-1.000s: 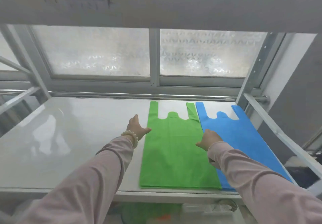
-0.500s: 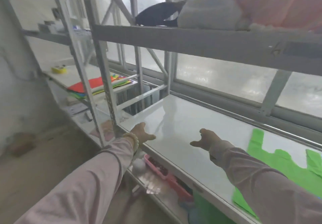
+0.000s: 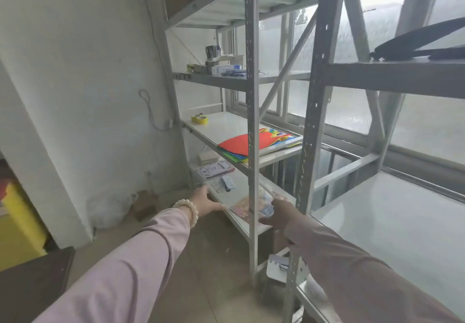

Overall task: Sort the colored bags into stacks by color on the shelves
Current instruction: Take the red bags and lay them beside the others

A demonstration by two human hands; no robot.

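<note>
A mixed pile of colored bags [image 3: 241, 144], red on top with green, yellow and blue edges showing, lies on the middle shelf [image 3: 221, 126] of the left rack. Both my arms in pink sleeves reach forward, well below and short of that pile. My left hand [image 3: 205, 202], with a bead bracelet at the wrist, is open and holds nothing. My right hand [image 3: 279, 215] is also empty, its fingers loosely apart, in front of the lower shelf. The green and blue bags laid out earlier are out of view.
A yellow tape roll [image 3: 199, 119] sits at the back of the middle shelf. Papers and packets [image 3: 216, 170] lie on the lower shelf. Boxes [image 3: 219, 67] fill the upper shelf. Grey rack uprights [image 3: 252, 121] stand between me and the pile. The white shelf [image 3: 392, 222] is at right.
My view has swung left from the white shelf with the green and blue bags to the left rack. Both hands left the bags and now reach toward the left rack, empty.
</note>
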